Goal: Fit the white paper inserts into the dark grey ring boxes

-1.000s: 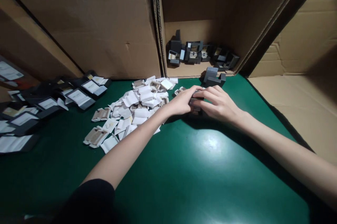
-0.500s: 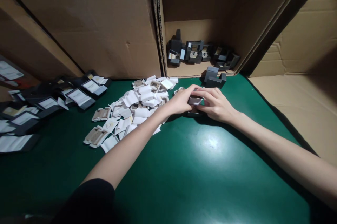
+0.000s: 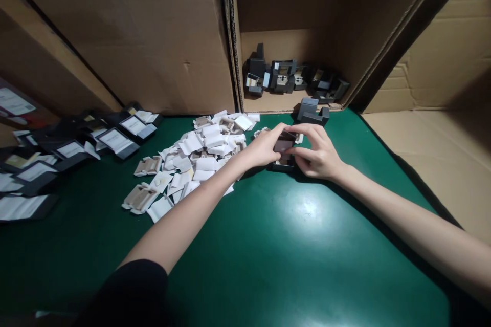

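Observation:
My left hand (image 3: 264, 147) and my right hand (image 3: 317, 152) meet over a small dark grey box (image 3: 284, 155) on the green table (image 3: 291, 245). Both hands pinch it, fingers curled, and its lid stands tilted up between my fingertips. Just left of my left hand lies a heap of several white and beige folded card inserts (image 3: 199, 155). Another dark grey box (image 3: 312, 112) sits just beyond my right hand at the table's far edge.
An open cardboard carton (image 3: 291, 35) behind the table holds several dark boxes (image 3: 286, 79). Flat dark trays with white cards (image 3: 69, 148) are spread at the far left. Cardboard walls stand at the back and a cardboard sheet (image 3: 433, 148) lies right.
The box's lid has come up between my fingers. My right hand's fingers lifted from flat over the box to a pinch at its top. Both arms stayed in place.

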The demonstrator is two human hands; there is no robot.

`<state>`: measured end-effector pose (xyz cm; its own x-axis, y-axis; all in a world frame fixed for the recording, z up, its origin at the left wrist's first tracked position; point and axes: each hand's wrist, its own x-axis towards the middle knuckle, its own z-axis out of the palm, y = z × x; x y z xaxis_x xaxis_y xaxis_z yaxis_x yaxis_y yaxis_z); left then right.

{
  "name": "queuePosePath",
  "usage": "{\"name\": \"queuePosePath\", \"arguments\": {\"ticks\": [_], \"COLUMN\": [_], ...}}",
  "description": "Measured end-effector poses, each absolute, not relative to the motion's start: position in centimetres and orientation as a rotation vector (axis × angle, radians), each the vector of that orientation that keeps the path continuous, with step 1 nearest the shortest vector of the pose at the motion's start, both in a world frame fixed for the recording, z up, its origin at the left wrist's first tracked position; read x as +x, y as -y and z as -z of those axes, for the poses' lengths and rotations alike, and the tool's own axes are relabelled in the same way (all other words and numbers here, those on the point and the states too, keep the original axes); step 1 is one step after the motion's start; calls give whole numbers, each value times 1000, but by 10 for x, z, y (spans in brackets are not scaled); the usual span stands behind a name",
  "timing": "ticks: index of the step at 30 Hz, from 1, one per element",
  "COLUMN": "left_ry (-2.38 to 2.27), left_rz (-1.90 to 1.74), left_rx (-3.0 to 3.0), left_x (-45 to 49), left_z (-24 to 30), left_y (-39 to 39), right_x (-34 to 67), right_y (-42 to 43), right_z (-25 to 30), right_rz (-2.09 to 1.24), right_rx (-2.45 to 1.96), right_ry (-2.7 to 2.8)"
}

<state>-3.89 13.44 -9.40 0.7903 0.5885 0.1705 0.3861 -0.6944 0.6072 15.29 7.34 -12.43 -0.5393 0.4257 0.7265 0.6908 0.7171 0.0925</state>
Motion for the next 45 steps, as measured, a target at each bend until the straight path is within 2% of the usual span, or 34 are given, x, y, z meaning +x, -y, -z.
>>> {"name": "queuePosePath", "arguments": {"ticks": [20, 25, 29, 33, 38, 45], "left_ry": [-790, -789, -812, -821, -878, -960], "left_rz": [-404, -395, -354, -379, -328, -173], "left_rx": [2444, 2440, 2396, 2337, 2362, 2120], "left_x": [-34, -35, -36, -36, -40, -53], "left_z": [88, 88, 86, 87, 84, 78], "left_y": [-125, -124, -123, -124, -128, -139], "right_x": [130, 136, 144, 155, 172, 187], "right_y": [-62, -64, -69, -76, -87, -94], "right_z": [107, 108, 110, 117, 130, 123], "right_rz": [455, 339, 231, 53, -217, -222], "right_rx": [-1409, -1267, -1062, -1139, -1324, -1197], "right_ry": [2181, 2185, 1964, 1817, 1951, 2228]}}
